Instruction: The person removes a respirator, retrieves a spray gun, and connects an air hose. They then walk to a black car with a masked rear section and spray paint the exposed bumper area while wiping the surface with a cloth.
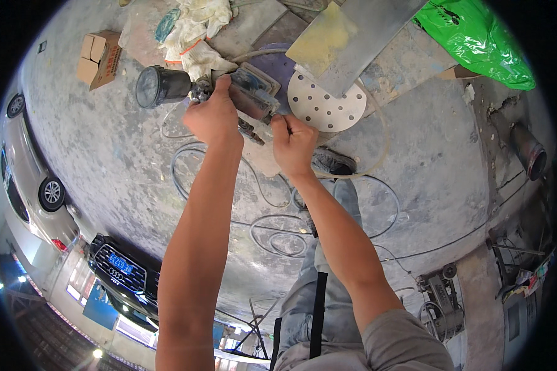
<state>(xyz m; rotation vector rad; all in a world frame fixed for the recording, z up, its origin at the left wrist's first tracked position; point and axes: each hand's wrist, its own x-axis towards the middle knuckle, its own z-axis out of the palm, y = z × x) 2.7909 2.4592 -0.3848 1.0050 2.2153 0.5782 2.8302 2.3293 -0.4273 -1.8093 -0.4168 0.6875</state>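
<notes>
My left hand (213, 114) is closed around a spray gun (200, 90) with a dark translucent cup (162, 87) lying sideways on its left. My right hand (294, 139) is closed at the end of a brownish rectangular piece (249, 102); what exactly its fingers hold is hidden. A grey plastic container (260, 79) is just beyond the hands. A white perforated round disc (328, 112) lies right of them, on a purple disc (271, 57) and under stained boards (328, 37).
Cloth gloves (192, 37), a cardboard box (97, 59) and a green bag (470, 43) lie on the concrete floor (111, 136). Coiled hoses (272, 226) surround my feet. Parked cars (34, 179), a metal pipe (527, 149) and a compressor (442, 306) stand around the edges.
</notes>
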